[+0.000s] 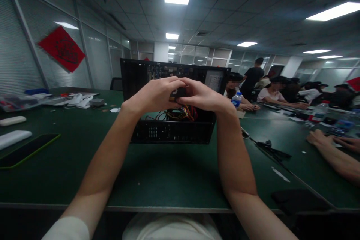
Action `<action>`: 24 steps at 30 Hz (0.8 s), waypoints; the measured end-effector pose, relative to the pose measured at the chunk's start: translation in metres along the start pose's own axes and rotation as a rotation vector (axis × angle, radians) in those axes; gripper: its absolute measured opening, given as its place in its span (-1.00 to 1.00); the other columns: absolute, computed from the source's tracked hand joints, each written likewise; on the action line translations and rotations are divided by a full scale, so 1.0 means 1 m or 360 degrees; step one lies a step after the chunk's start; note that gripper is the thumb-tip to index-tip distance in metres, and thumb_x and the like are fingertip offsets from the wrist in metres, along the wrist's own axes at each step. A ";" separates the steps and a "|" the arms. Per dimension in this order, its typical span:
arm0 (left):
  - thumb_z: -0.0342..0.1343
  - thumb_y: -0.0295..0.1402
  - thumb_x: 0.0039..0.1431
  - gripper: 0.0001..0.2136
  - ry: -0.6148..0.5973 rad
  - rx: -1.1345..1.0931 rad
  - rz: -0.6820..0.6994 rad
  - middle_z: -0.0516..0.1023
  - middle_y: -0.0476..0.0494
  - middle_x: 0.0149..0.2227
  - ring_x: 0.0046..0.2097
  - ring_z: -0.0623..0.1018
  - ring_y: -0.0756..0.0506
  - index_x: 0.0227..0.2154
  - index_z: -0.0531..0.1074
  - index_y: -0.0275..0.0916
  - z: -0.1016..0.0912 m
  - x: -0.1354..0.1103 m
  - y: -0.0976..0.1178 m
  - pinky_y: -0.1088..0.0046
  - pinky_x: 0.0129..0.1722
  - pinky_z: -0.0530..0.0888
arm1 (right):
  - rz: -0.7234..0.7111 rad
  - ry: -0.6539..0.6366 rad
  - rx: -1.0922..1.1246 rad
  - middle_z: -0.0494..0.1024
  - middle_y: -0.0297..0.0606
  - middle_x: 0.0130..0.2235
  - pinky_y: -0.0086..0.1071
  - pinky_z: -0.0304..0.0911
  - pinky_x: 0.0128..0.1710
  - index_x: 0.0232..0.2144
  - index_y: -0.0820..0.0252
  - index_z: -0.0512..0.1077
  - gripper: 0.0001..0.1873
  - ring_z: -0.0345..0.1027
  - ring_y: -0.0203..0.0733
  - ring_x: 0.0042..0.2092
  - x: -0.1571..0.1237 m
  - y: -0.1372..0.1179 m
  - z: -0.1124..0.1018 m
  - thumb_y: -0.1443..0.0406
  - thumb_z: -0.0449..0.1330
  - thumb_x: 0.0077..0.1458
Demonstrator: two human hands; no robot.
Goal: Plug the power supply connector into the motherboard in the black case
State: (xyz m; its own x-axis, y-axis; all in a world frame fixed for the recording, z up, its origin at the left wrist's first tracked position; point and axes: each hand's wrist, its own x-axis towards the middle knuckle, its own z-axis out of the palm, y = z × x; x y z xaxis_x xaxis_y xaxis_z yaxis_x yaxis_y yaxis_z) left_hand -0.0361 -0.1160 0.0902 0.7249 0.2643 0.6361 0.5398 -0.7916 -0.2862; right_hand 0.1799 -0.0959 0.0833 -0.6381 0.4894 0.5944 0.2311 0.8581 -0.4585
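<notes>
Both my hands are raised in front of an open black computer case [171, 135] that stands on the green table. My left hand [159, 92] and my right hand [199, 93] meet at the fingertips. Between them is a small dark part with a yellowish marking [177, 95], gripped by the closed fingers of both hands. My fingers hide most of it, so I cannot tell its kind. Just below runs a bundle of red, yellow and black wires [189, 112] inside the case. Part of a circuit board [157, 73] shows above my left hand.
On the left lie a phone [30, 150], white objects [14, 139] and scattered small items. A water bottle [237, 99] stands behind the case at right. Black cables [272, 152] lie on the table [168, 180]. Another person's arm [334, 153] rests at the right edge; people sit farther back.
</notes>
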 end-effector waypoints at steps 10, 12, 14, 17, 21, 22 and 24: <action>0.24 -0.40 0.20 -0.56 0.0002 -0.0071 -0.0009 0.56 -0.26 0.15 0.08 0.61 -0.21 0.15 0.46 -0.21 -0.002 0.000 0.002 0.28 0.03 0.55 | -0.0021 0.0013 -0.0004 0.54 -0.13 0.13 0.00 0.34 0.27 0.18 0.16 0.44 -0.39 0.41 0.07 0.17 -0.003 -0.003 -0.002 0.25 0.37 0.06; 0.23 -0.40 0.20 -0.57 -0.0005 -0.0101 -0.0005 0.56 -0.26 0.16 0.09 0.61 -0.21 0.15 0.47 -0.20 -0.002 -0.001 0.002 0.27 0.05 0.55 | -0.0004 0.0004 0.0020 0.55 -0.14 0.13 0.00 0.34 0.27 0.19 0.13 0.43 -0.37 0.40 0.08 0.19 -0.003 -0.002 -0.003 0.24 0.38 0.06; 0.23 -0.40 0.20 -0.56 -0.0011 -0.0127 0.0003 0.55 -0.25 0.17 0.11 0.60 -0.21 0.15 0.47 -0.19 -0.002 -0.001 0.001 0.27 0.07 0.54 | -0.0007 -0.0012 0.0044 0.55 -0.14 0.14 0.01 0.33 0.29 0.20 0.13 0.44 -0.35 0.40 0.08 0.20 -0.003 -0.002 -0.003 0.23 0.41 0.04; 0.24 -0.41 0.18 -0.54 -0.0023 -0.0147 -0.0005 0.55 -0.25 0.18 0.12 0.59 -0.21 0.17 0.46 -0.18 -0.002 -0.001 0.002 0.28 0.07 0.55 | -0.0022 -0.0013 0.0085 0.55 -0.13 0.14 0.01 0.32 0.29 0.20 0.14 0.44 -0.32 0.40 0.09 0.21 -0.002 -0.002 -0.003 0.21 0.43 0.03; 0.24 -0.42 0.15 -0.52 -0.0047 -0.0167 -0.0003 0.55 -0.25 0.19 0.13 0.59 -0.22 0.17 0.46 -0.18 -0.005 -0.001 0.003 0.27 0.09 0.54 | -0.0023 -0.0022 0.0139 0.57 -0.14 0.12 -0.02 0.36 0.27 0.20 0.13 0.45 -0.32 0.42 0.08 0.20 -0.001 -0.003 -0.002 0.20 0.44 0.02; 0.24 -0.42 0.15 -0.52 -0.0053 -0.0170 0.0002 0.54 -0.25 0.19 0.14 0.59 -0.22 0.17 0.46 -0.19 -0.006 -0.001 0.003 0.27 0.09 0.54 | -0.0029 -0.0030 0.0157 0.57 -0.14 0.12 -0.03 0.37 0.26 0.20 0.14 0.45 -0.31 0.42 0.07 0.19 0.000 -0.003 -0.002 0.20 0.45 0.02; 0.24 -0.43 0.15 -0.52 -0.0061 -0.0163 -0.0002 0.54 -0.25 0.20 0.15 0.58 -0.23 0.17 0.46 -0.19 -0.007 -0.002 0.004 0.26 0.10 0.54 | -0.0038 -0.0038 0.0193 0.57 -0.13 0.11 -0.03 0.39 0.25 0.20 0.16 0.45 -0.31 0.43 0.07 0.18 0.000 -0.004 -0.001 0.20 0.45 0.01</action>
State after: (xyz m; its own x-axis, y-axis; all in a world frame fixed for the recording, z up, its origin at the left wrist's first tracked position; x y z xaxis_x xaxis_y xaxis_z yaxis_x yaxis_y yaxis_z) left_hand -0.0381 -0.1234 0.0930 0.7413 0.2847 0.6077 0.4957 -0.8428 -0.2097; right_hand 0.1794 -0.0988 0.0857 -0.6599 0.4640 0.5910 0.1260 0.8438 -0.5217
